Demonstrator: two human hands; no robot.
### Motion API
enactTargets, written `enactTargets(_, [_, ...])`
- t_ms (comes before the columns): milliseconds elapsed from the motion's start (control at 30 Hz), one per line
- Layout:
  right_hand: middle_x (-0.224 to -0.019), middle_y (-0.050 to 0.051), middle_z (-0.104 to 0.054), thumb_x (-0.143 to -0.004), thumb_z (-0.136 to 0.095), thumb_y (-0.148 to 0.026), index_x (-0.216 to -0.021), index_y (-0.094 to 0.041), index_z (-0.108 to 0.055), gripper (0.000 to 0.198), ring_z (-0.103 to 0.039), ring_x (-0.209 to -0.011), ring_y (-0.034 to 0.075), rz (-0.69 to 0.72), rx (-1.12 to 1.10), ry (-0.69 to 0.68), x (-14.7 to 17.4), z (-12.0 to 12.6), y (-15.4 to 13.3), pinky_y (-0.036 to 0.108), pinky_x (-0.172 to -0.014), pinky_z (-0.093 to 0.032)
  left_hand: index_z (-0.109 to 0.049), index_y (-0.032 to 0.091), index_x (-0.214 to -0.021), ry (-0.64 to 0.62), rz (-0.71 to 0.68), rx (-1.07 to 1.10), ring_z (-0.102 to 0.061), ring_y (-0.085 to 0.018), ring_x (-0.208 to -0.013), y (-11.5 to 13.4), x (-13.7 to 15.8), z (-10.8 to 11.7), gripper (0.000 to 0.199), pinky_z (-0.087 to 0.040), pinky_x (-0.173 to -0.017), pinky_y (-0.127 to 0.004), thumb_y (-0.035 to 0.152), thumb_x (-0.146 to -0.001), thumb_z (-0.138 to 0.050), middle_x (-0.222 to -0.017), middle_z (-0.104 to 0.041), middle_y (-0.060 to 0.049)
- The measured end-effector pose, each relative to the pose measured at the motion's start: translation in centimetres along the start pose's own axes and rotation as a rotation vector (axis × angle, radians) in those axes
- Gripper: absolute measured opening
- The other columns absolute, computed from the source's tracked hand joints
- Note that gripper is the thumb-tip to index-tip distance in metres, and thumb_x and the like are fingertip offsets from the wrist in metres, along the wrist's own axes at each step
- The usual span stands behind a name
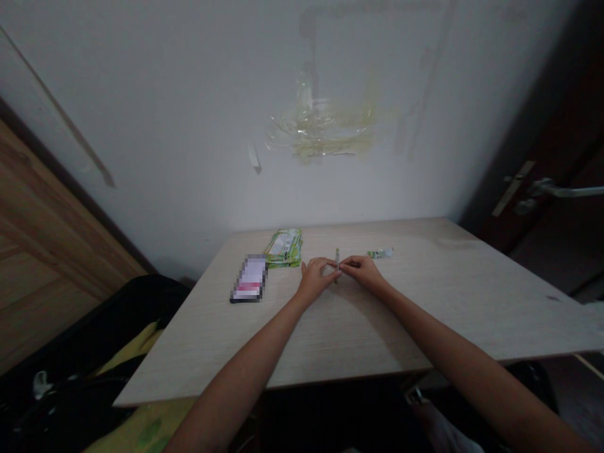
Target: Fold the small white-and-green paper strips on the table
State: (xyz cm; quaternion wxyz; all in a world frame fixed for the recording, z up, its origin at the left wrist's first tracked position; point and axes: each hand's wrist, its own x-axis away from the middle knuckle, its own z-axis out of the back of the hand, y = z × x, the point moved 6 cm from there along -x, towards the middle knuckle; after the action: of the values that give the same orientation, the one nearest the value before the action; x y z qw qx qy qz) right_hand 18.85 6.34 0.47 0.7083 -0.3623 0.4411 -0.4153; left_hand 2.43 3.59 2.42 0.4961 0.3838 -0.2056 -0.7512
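A: Which step do we record at the fingers?

B: Two-handed fine work on a narrow strip (337,253), in our judgement. Whether it is being folded, opened or merely steadied, we cannot tell. We judge that the next move calls for a light, even pinch, with both hands level.

A: How do the fingers stand?

B: On the left hand (314,277), we note thumb and forefinger brought together on the strip, the other fingers loosely curved. On the right hand (365,269), we note a tight pinch at the strip's other side. Both appear to grasp it; the exact contact is too small to confirm.

A: Where do we place the strip?

B: Between the two hands, above the worktop (321,346), its ends showing beyond the fingertips.

A: And further out?

B: We list a green-and-white scrap (381,253) just beyond the right hand, a pile of green packets (285,244) beyond the left, and a phone (251,277) beside that pile, its screen blurred.
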Motion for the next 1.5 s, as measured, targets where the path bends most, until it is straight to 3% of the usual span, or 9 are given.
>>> enactTargets(300, [-0.086, 0.008, -0.077, -0.079, -0.066, -0.041, -0.084, -0.018, -0.076, 0.025, -0.07, -0.083, 0.023, 0.003, 0.015, 0.011, 0.01, -0.05, -0.22, 0.035, -0.081, -0.053, -0.077, 0.024, -0.094, -0.001, 0.005, 0.044, -0.061, -0.026, -0.112, 0.18, -0.06, 0.27, 0.021, -0.043, -0.104, -0.044, 0.037, -0.08, -0.068, -0.105, -0.074, -0.006])
enactTargets(667, [-0.088, 0.009, -0.077, -0.078, -0.068, -0.043, -0.085, -0.016, -0.076, 0.029, -0.07, -0.084, 0.023, -0.001, -0.031, -0.005, 0.03, -0.04, -0.11, 0.035, -0.082, -0.052, -0.076, 0.026, -0.093, -0.006, 0.012, 0.062, -0.058, -0.026, -0.12, 0.27, -0.09, 0.3, 0.018, -0.035, -0.112, -0.05, 0.033, -0.079, -0.069, -0.112, -0.073, -0.005])
enactTargets(1133, [-0.086, 0.008, -0.077, -0.077, -0.067, -0.041, -0.084, -0.017, -0.076, 0.026, -0.069, -0.081, 0.022, -0.023, -0.01, -0.013, 0.12, -0.04, -0.38, 0.034, -0.08, -0.053, -0.076, 0.025, -0.093, 0.014, 0.025, 0.021, -0.06, -0.026, -0.113, 0.04, -0.04, 0.3, 0.021, -0.04, -0.106, -0.046, 0.037, -0.076, -0.071, -0.107, -0.074, -0.005])
enactTargets(1500, [-0.084, 0.008, -0.076, -0.077, -0.067, -0.041, -0.083, -0.016, -0.075, 0.027, -0.069, -0.081, 0.022, -0.02, -0.031, -0.008, 0.26, -0.07, -0.67, 0.033, -0.078, -0.052, -0.076, 0.025, -0.092, 0.018, 0.028, 0.026, -0.061, -0.026, -0.114, 0.1, 0.01, 0.4, 0.019, -0.035, -0.111, -0.049, 0.036, -0.077, -0.072, -0.106, -0.075, -0.004])
